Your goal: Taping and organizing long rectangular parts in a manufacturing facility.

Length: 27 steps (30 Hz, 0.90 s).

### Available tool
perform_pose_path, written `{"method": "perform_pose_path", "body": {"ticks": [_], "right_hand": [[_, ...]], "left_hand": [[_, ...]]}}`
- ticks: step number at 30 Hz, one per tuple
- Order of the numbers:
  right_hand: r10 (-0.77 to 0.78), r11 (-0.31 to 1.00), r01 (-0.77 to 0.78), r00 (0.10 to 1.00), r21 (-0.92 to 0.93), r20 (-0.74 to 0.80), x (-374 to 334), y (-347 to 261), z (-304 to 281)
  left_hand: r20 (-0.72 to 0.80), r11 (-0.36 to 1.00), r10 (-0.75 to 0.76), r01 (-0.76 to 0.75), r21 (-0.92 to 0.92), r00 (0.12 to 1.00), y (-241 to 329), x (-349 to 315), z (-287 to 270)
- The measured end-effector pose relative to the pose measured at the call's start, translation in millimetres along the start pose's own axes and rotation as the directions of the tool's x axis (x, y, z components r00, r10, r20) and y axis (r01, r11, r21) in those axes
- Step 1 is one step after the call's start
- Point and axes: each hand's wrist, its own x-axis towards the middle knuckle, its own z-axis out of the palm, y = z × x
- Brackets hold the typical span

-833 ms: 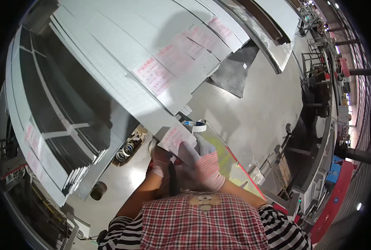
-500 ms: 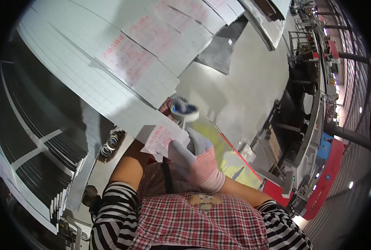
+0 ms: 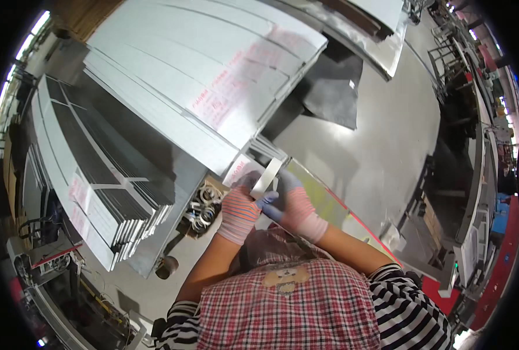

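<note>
Both my hands wear striped knit gloves with blue-grey fingertips. My left hand (image 3: 239,211) and my right hand (image 3: 294,204) meet in front of my chest and together grip a short flat white strip (image 3: 267,177) that stands nearly upright between them. A white sheet with pink print (image 3: 239,170) lies just behind the strip. Directly beyond it begins a big stack of long pale metal profiles (image 3: 201,81) carrying pink-printed labels.
A second stack of grey profiles (image 3: 102,192) lies at the left. Metal rings fill a box (image 3: 200,207) on the floor by my left hand. A yellow-green panel with a red edge (image 3: 329,204) lies at the right. Dark sheet (image 3: 332,93) lies on the grey floor; racks line the right side.
The view has swung and the hands now sit together in front of me. The paper held earlier is replaced by a white strip gripped between both hands.
</note>
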Motion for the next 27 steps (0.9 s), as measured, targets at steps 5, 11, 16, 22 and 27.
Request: {"method": "perform_pose_path", "body": {"ticks": [5, 11, 16, 22, 27], "right_hand": [[-0.369, 0.847, 0.431, 0.898, -0.311, 0.241, 48, -39, -64], [-0.154, 0.839, 0.456, 0.723, -0.297, 0.674, 111, 34, -48], [0.243, 0.653, 0.375, 0.72, -0.659, 0.65, 132, 84, -5], [0.111, 0.991, -0.092, 0.972, -0.101, 0.209, 100, 60, -1], [0.139, 0.97, -0.134, 0.99, -0.201, 0.009, 37, 12, 11]], "left_hand": [[0.295, 0.952, -0.083, 0.163, -0.258, 0.952, -64, 10, 26], [0.142, 0.844, -0.185, 0.083, 0.529, 0.972, 7, 12, -15], [0.232, 0.91, -0.209, 0.102, 0.402, 0.95, 40, 17, -30], [-0.124, 0.898, 0.009, -0.062, -0.436, 0.992, -56, -5, -44], [-0.326, 0.908, -0.111, -0.037, -0.416, 0.939, -88, 0, -1]]}}
